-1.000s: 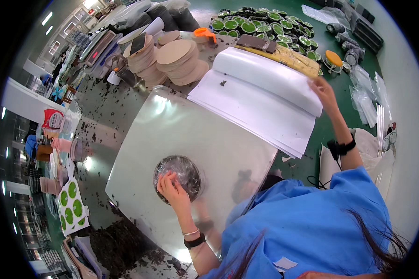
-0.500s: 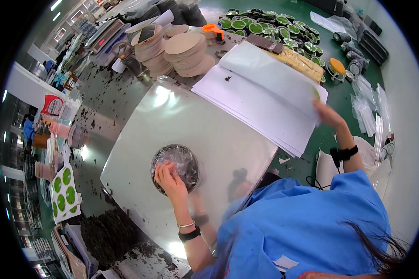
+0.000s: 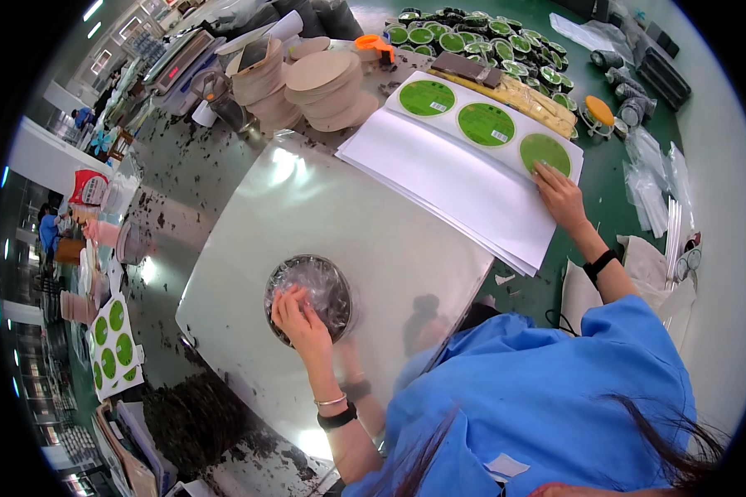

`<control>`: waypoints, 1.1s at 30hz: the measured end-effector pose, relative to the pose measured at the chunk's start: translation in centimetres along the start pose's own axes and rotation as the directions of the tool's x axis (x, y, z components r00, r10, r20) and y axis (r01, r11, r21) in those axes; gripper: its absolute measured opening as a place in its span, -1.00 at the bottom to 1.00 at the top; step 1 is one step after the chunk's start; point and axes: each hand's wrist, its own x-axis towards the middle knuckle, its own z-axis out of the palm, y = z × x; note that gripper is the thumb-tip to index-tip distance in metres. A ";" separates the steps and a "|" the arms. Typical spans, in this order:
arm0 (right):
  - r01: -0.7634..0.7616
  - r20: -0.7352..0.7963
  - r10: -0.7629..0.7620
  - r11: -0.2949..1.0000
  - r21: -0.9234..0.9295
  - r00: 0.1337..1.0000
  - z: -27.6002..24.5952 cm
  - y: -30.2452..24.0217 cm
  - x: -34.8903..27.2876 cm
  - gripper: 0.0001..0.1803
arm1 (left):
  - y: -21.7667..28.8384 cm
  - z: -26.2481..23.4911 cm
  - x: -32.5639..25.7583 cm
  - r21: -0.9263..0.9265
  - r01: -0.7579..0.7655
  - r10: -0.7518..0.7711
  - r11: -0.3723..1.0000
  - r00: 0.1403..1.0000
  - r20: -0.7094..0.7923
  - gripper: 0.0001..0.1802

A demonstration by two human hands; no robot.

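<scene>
On the shiny metal work surface sits a dark round cake wrapped in crinkled clear plastic. My left hand lies over its near-left part, with bent fingers pressing on the gathered wrap. To the right, a white label sheet carries three round green labels in a row, on top of a stack of white sheets. The fingertips of my right hand are closed at the near edge of the rightmost green label, which still lies on the sheet. Whether that edge is lifted cannot be seen.
Stacks of round tan boards stand at the back beside an orange tape dispenser. Many green-labelled packages lie on the floor beyond. Dark flat sheets are piled at the near left, below another green label sheet.
The white top sheet's far part, blank before, now shows the row of green labels. My right hand has moved left onto the rightmost label. My left hand stays on the wrapped cake.
</scene>
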 end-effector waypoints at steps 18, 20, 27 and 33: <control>-0.328 -0.205 0.552 0.711 0.622 0.809 -2.5 10.4 3.8 -0.86 | 0.3 0.1 0.4 -0.008 -0.010 0.009 1.000 1.000 -0.005 -0.75; -0.501 -0.271 0.776 0.590 0.633 0.569 -6.8 15.2 7.1 -0.76 | 0.1 -0.2 0.1 0.004 -0.003 0.003 1.000 1.000 0.000 -0.73; -0.050 -0.227 0.273 0.733 0.678 0.935 -9.6 -12.3 16.8 -0.56 | -0.2 0.5 -0.1 -0.196 0.122 -0.154 0.973 0.975 -0.158 -0.67; 0.406 -0.315 -0.292 0.342 0.848 0.903 -8.4 -33.2 18.9 -0.54 | 0.3 0.5 0.1 -0.333 0.143 -0.219 0.932 0.954 -0.203 -0.60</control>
